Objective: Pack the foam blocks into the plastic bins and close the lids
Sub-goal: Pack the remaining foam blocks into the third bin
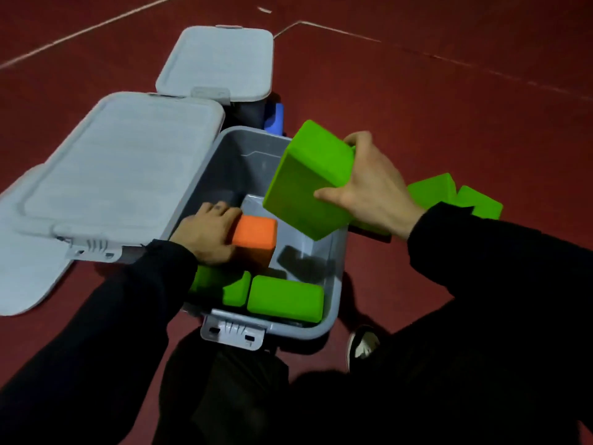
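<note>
An open grey plastic bin (333,268) stands on the floor in front of me, its lid (122,168) swung open to the left. Inside the bin my left hand (205,234) grips an orange foam block (255,240). Two green blocks (284,298) lie along the bin's near wall. My right hand (369,194) holds a large green foam block (308,181), tilted, above the bin's right side. More green blocks (449,194) lie on the floor to the right of the bin.
A second grey bin (250,112) stands behind the first with its lid (218,62) open; a blue block (274,122) shows beside it. The floor is dark red with white lines. My legs and a shoe (362,345) are just below the bin.
</note>
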`<state>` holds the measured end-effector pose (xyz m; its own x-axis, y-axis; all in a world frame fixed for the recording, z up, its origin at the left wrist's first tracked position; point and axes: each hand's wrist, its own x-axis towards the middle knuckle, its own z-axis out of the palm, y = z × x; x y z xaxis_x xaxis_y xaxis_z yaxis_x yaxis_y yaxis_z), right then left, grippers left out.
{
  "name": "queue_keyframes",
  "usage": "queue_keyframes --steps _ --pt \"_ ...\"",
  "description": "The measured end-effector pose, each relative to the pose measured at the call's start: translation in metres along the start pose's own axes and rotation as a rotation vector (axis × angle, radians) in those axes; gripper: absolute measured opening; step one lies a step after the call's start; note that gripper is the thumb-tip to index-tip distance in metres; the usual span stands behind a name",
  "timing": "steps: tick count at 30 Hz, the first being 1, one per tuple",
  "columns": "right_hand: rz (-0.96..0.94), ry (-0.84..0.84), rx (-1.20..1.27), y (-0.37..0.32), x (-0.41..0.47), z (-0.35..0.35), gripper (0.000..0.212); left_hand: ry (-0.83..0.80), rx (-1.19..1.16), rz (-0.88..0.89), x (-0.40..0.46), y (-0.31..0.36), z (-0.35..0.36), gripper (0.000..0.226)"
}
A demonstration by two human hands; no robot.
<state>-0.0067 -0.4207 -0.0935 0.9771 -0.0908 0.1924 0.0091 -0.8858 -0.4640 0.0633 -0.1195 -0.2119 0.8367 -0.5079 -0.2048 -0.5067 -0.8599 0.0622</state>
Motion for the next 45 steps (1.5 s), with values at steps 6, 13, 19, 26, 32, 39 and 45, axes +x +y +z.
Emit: queue_keyframes --steps 6,13,19,26,32,39,45 --pt "-0.034 -0.169 -0.176 0.001 -0.025 0.075 0.089 -0.125 -0.16 -0.197 -0.009 -0.016 0.066 0.078" --pt "-0.161 -0.313 -0.263 0.025 -0.02 0.08 0.095 0.123 -0.228 -0.176 -0.011 -0.024 0.095 0.062" --pt "-0.254 -0.386 -0.368 0.031 -0.012 0.072 0.098 0.193 -0.157 -0.15 -0.011 -0.027 0.102 0.065" --pt "-0.167 -0.54 -0.289 0.024 -0.03 0.103 0.096 0.024 -0.224 -0.213 0.002 -0.024 0.087 0.083" --pt "-0.267 -0.648 -0.341 0.038 -0.02 0.104 0.104 -0.066 -0.313 -0.294 0.027 -0.021 0.078 0.09" --pt "-0.182 -0.775 -0.449 0.019 -0.016 0.129 0.095 0.172 -0.027 -0.072 0.031 0.022 0.077 0.046" --pt "-0.124 -0.933 -0.344 0.043 -0.019 0.159 0.1 0.146 -0.149 -0.078 0.048 0.032 0.082 0.051"
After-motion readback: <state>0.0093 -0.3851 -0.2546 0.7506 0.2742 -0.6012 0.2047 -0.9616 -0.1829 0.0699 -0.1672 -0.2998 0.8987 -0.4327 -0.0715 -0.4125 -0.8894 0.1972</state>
